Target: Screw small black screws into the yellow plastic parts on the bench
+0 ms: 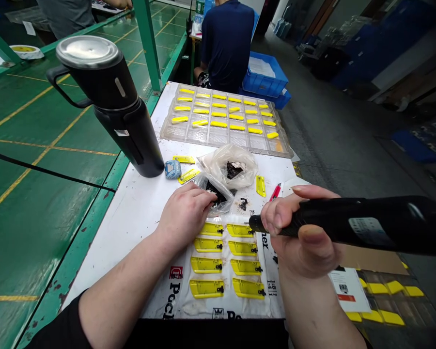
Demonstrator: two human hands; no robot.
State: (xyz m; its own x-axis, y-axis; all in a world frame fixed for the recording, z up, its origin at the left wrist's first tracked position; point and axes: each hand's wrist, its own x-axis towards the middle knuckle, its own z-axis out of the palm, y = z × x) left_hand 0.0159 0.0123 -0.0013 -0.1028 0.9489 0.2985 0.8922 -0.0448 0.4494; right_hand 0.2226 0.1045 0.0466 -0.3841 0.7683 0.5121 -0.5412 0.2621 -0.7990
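My left hand (pixel 189 208) has its fingers at the mouth of a clear plastic bag (pixel 227 202) of small dark parts; its fingertips are pressed together, and what they hold is too small to make out. Wrapped around a black electric screwdriver (pixel 349 223), my right hand (pixel 301 228) keeps the tool nearly level, tip pointing left. Below the tip, yellow parts (pixel 208 265) with small black pieces lie in two columns on a white printed sheet (pixel 203 308). A second open bag (pixel 247 167) stands behind the first. Loose black bits (pixel 243 204) lie beside the bags.
A black thermos (pixel 131 131) stands at the left. Behind the bags is a clear tray (pixel 167 130) of yellow pieces. A red cutter (pixel 275 192) lies near my right hand. At the lower right are more trayed yellow pieces (pixel 392 317). A person (pixel 227 43) sits beyond the table.
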